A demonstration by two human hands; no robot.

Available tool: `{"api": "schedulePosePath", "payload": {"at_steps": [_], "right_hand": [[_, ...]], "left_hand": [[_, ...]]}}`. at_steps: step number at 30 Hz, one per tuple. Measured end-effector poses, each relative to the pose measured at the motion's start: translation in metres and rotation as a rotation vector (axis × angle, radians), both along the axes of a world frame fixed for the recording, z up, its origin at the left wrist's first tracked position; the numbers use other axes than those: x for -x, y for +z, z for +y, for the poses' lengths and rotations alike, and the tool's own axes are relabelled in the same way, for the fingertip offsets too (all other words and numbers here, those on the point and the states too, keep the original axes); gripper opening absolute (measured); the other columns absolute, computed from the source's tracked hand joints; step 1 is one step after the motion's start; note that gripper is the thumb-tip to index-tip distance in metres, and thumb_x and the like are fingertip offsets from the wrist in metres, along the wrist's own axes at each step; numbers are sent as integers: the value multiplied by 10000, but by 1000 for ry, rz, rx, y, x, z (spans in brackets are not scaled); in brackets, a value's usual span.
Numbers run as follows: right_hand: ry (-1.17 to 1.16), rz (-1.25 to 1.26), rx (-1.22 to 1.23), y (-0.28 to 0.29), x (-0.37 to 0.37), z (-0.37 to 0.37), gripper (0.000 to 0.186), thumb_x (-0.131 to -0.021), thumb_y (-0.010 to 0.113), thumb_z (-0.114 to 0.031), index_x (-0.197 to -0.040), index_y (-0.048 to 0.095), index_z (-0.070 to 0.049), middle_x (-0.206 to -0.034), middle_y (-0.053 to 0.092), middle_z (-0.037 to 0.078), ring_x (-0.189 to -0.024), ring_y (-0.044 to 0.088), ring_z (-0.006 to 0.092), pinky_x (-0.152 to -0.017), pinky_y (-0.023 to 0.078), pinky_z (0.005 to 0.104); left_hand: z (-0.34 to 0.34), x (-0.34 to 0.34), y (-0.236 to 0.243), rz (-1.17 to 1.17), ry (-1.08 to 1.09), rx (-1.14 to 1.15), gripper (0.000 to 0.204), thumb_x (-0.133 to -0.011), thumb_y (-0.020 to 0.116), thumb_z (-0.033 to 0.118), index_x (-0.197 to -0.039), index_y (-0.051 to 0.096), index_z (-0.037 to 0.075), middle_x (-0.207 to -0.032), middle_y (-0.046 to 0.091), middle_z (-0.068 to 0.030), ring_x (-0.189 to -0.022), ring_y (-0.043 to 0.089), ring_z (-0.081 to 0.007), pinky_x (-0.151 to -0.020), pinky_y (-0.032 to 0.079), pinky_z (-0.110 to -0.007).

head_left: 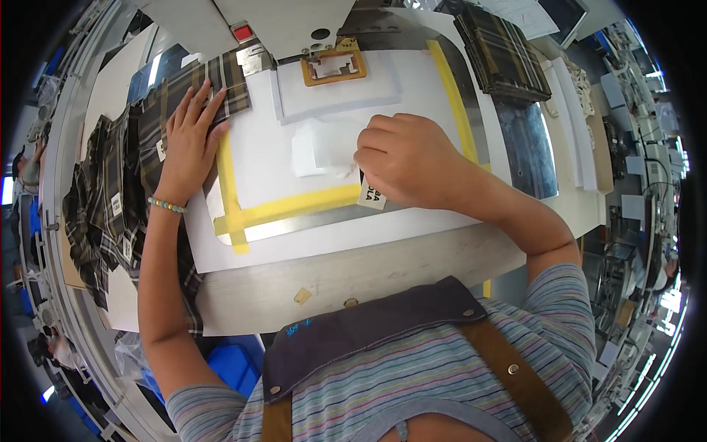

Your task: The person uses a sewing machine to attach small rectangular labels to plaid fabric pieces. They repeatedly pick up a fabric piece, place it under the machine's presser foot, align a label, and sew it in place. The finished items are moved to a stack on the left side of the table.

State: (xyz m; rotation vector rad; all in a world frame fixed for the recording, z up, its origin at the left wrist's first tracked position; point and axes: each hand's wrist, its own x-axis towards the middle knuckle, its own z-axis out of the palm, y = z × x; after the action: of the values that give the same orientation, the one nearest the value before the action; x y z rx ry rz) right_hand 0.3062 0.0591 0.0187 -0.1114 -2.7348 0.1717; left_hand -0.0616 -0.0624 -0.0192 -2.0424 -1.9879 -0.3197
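Observation:
My left hand (190, 144) lies flat with its fingers spread on a dark plaid cloth (234, 82), left of the sewing machine's work area. More of the same cloth hangs in folds beside it, with small white labels (116, 203) on it. My right hand (409, 158) is closed in a fist over the white work sheet (265, 184). From under its fingers sticks out a pale label (371, 196) with dark print; a bit of something dark shows beside it. Just left of the fist lies a small stack of white patches (313, 151).
The sewing machine head (280, 22) stands at the back, above an orange-brown frame (333, 68) and a clear plate (339, 107). Yellow tape (309, 206) borders the work sheet. A folded plaid stack (504, 55) sits at the back right. A blue bin (234, 367) is below the table.

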Motion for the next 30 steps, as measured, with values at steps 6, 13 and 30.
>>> {"api": "schedulePosePath", "payload": {"at_steps": [6, 13, 30], "right_hand": [[-194, 131, 519, 24, -3, 25, 84, -881, 725, -126, -847, 745, -52, -837, 735, 79, -802, 695, 209, -707, 558, 371], [-273, -154, 1056, 39, -3, 49, 160, -983, 719, -169, -991, 727, -9, -894, 702, 12, -805, 624, 94, -748, 529, 283], [132, 259, -492, -1, -9, 46, 74, -754, 745, -88, -774, 674, -94, -838, 587, -21, -869, 594, 152, -715, 505, 285]], "left_hand": [[2, -68, 36, -249, -249, -145, 432, -952, 786, 94, -1380, 726, 91, -1420, 718, -81, -1322, 650, -311, -1101, 506, -424], [33, -154, 66, -1098, -300, 116, 329, -931, 775, -11, -1256, 759, 38, -1159, 783, -53, -879, 686, -98, -790, 547, -271], [46, -129, 38, 93, -775, -333, 229, -769, 810, 22, -995, 773, 23, -1012, 707, -47, -801, 638, -190, -638, 521, -322]]}}
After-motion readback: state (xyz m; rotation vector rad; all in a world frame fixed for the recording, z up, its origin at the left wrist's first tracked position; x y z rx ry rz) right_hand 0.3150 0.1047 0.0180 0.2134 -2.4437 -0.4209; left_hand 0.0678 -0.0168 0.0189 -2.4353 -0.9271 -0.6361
